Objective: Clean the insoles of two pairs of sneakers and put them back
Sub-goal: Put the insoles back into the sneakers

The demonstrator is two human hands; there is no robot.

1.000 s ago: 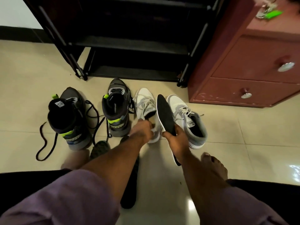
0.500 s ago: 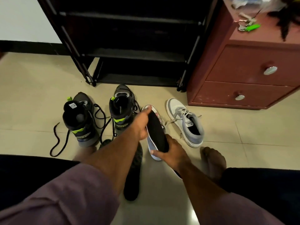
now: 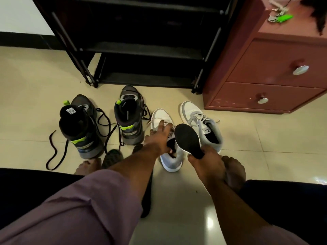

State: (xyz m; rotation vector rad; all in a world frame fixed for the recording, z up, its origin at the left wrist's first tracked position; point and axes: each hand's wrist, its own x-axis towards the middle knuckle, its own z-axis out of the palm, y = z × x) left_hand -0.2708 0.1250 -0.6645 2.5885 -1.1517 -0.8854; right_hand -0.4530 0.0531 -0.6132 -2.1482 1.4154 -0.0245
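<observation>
Landmark: white sneaker [image 3: 168, 138], the one under the person's left hand; all places below are given from it.
Dark insole on floor [image 3: 146, 197]: nearest the person, lying just left of and behind the sneaker's heel, mostly hidden under the left forearm.
Right hand [image 3: 206, 162]: just right of the sneaker's heel, fingers closed in a grasp on the heel end of a black insole.
Black insole [image 3: 188, 138]: held clear of the floor, just right of the sneaker's opening; long axis runs from the right hand up and forward, toe end leaning a little toward the sneaker (roughly in line with the shoe's own length).
Left hand [image 3: 159, 137]: on the sneaker itself, fingers spread over tongue and laces, thumb side at the collar, apparently holding the mouth wide.
Deciding relation: the insole sits beside the opening, not in it; judged, its toe end must swing left and dip into the mouth. The right hand is the nearer to do it.
Second white sneaker [image 3: 203, 126]: just right, upright.
Dark sneakers with green trim [image 3: 104, 124]: left, laces loose.
Black shoe rack [image 3: 141, 41]: beyond.
</observation>
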